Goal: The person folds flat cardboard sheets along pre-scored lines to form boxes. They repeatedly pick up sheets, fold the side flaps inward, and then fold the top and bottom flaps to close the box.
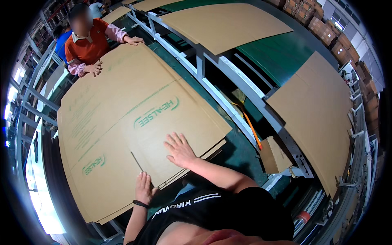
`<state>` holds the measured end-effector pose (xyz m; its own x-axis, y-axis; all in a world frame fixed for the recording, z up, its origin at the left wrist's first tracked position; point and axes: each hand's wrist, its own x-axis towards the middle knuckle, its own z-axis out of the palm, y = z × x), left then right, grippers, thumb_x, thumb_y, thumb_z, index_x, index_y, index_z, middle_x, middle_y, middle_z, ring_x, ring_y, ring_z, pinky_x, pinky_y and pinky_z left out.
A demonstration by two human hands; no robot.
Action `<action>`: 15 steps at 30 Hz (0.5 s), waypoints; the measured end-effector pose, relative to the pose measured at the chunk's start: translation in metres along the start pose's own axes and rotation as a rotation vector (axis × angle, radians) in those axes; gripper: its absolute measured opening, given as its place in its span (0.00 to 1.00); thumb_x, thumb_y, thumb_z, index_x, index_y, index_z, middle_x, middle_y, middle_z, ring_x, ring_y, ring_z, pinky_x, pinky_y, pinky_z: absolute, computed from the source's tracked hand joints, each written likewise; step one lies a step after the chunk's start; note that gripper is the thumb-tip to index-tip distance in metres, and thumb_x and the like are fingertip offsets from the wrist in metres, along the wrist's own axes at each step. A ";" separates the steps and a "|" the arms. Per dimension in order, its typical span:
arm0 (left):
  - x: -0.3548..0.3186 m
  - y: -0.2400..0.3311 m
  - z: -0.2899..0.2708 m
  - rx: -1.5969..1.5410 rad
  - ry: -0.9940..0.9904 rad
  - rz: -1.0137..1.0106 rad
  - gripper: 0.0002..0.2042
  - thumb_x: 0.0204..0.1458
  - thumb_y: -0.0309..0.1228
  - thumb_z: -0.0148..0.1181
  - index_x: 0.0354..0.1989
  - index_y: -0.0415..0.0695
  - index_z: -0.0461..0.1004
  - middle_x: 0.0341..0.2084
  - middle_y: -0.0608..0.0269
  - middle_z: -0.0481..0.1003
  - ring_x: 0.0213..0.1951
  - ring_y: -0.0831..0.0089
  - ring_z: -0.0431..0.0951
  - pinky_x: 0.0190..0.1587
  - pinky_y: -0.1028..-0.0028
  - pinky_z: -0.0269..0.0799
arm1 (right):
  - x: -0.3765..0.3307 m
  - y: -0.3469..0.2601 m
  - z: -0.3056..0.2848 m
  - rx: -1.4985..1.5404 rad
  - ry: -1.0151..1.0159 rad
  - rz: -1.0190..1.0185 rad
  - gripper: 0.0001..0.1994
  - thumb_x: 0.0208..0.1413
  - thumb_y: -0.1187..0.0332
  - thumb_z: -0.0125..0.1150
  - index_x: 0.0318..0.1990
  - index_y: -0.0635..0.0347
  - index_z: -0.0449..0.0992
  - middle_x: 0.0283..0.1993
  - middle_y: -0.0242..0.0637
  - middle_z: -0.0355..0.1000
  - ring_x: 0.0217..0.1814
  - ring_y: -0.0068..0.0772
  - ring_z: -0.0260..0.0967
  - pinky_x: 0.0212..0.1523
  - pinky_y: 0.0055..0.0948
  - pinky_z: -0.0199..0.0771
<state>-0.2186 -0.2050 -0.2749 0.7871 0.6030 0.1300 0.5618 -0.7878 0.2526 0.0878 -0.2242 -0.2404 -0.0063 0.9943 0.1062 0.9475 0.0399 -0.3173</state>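
A large flat cardboard sheet (110, 139) with green print lies in front of me, on top of others whose edges show along the near side. My right hand (180, 152) rests flat on it near the right part of the near edge, fingers spread. At the near edge, beside a narrow cut slot (136, 161) in the cardboard, my left hand (144, 189) lies with its fingers stretched out and its thumb apart. Neither hand holds anything. A co-worker (90, 43) in an orange top stands across at the far left, both hands at the sheet's far edge.
To the right runs a grey metal frame (228, 73) beside a green conveyor belt (273, 53), with cardboard sheets (228, 24) lying on it. An open cardboard box (273, 157) and an orange strap (252, 130) sit by the frame. Stacked cartons (322, 30) stand at the back right.
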 end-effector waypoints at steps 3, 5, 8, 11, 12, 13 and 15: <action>0.003 0.005 0.001 0.046 -0.036 -0.081 0.39 0.37 0.32 0.71 0.62 0.37 0.63 0.63 0.45 0.60 0.66 0.48 0.57 0.68 0.55 0.54 | -0.038 0.043 -0.004 0.327 0.199 -0.140 0.24 0.52 0.62 0.61 0.57 0.57 0.70 0.66 0.45 0.59 0.72 0.47 0.48 0.71 0.46 0.44; -0.006 0.005 0.009 0.035 -0.033 -0.171 0.42 0.32 0.29 0.73 0.62 0.39 0.63 0.63 0.47 0.61 0.66 0.51 0.58 0.68 0.58 0.55 | -0.069 0.079 -0.024 0.505 0.355 -0.178 0.20 0.49 0.69 0.62 0.52 0.56 0.74 0.61 0.42 0.65 0.68 0.45 0.56 0.69 0.45 0.52; -0.033 -0.011 0.031 0.086 -0.005 -0.251 0.43 0.28 0.26 0.73 0.62 0.40 0.63 0.64 0.46 0.60 0.66 0.51 0.60 0.67 0.60 0.58 | -0.129 0.171 -0.071 0.458 0.591 -0.090 0.16 0.47 0.73 0.62 0.46 0.56 0.77 0.55 0.41 0.70 0.61 0.44 0.65 0.62 0.43 0.62; -0.012 0.009 0.023 0.159 -0.099 -0.393 0.42 0.33 0.28 0.70 0.64 0.41 0.61 0.65 0.51 0.59 0.64 0.54 0.62 0.65 0.63 0.62 | -0.214 0.285 -0.118 0.382 0.686 0.247 0.13 0.46 0.75 0.62 0.42 0.59 0.79 0.50 0.43 0.73 0.57 0.45 0.68 0.59 0.40 0.67; -0.006 0.015 0.022 0.196 -0.140 -0.459 0.42 0.34 0.31 0.71 0.64 0.42 0.61 0.65 0.53 0.59 0.63 0.54 0.64 0.63 0.62 0.65 | -0.245 0.323 -0.124 0.277 0.748 0.350 0.13 0.47 0.76 0.62 0.42 0.59 0.78 0.51 0.43 0.73 0.57 0.47 0.67 0.59 0.41 0.67; 0.010 0.033 0.014 0.178 -0.181 -0.554 0.42 0.35 0.34 0.71 0.64 0.42 0.60 0.65 0.54 0.59 0.62 0.53 0.65 0.61 0.62 0.67 | -0.280 0.361 -0.132 0.255 0.815 0.508 0.12 0.49 0.75 0.61 0.43 0.59 0.78 0.52 0.44 0.73 0.58 0.48 0.67 0.60 0.42 0.65; 0.047 0.069 -0.011 0.152 -0.273 -0.717 0.42 0.37 0.39 0.70 0.64 0.43 0.60 0.65 0.55 0.60 0.58 0.52 0.69 0.56 0.61 0.71 | -0.382 0.455 -0.119 -0.007 0.928 0.613 0.14 0.49 0.74 0.60 0.45 0.62 0.76 0.51 0.48 0.72 0.56 0.51 0.67 0.59 0.44 0.64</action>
<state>-0.1456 -0.2301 -0.2408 0.2424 0.9344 -0.2610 0.9700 -0.2378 0.0494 0.5598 -0.5980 -0.3131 0.7028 0.3856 0.5978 0.7098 -0.4367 -0.5527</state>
